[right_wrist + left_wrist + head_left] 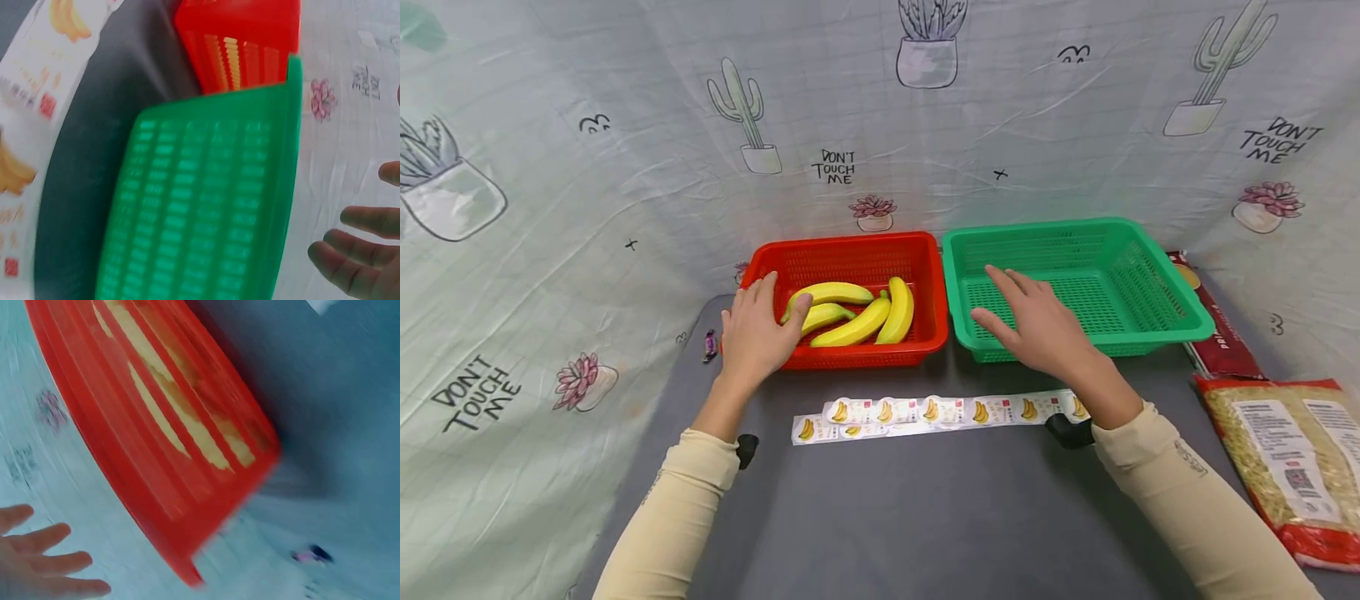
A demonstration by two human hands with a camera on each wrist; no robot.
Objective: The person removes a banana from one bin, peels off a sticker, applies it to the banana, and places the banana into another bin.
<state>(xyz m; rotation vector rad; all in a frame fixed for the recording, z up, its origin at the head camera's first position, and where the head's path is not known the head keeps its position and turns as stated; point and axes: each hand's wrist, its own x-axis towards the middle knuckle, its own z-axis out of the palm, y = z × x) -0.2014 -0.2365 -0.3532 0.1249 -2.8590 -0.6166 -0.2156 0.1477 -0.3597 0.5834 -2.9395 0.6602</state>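
Your left hand (752, 333) lies with fingers relaxed and spread on the near left corner of the red basket (925, 275), its fingertips reaching over the rim toward the 4 yellow bananas (857, 312) lying inside, just ahead and to the right of it. Whether a fingertip touches the nearest banana cannot be told. In the left wrist view the picture is blurred, but the fingers (44, 562) show straight and hold nothing, with the basket's red wall just beside them.

Your right hand (1037, 325) is open too, fingers straight and spread, hovering over the near left part of the green basket (1165, 292); whether it rests on the rim cannot be told. The 2 baskets stand side by side, touching or nearly so, the red one to the left of that hand.

Both baskets stand on a dark grey bench (925, 517). Just behind your hands, toward you, a strip of banana-printed sachets (940, 412) lies flat across the bench. Left of your left hand, at the bench edge, sits a small wrapped candy (710, 344). Well to the right of your right hand lie a red-edged bag of dried noodles (1292, 458) and, beyond it, a dark red packet (1217, 333) partly under the green basket's rim.

A pale cloth backdrop (625, 167) printed with potted cacti, pink succulents and "DON'T TOUCH ME" surrounds the bench on the far side and on both flanks.
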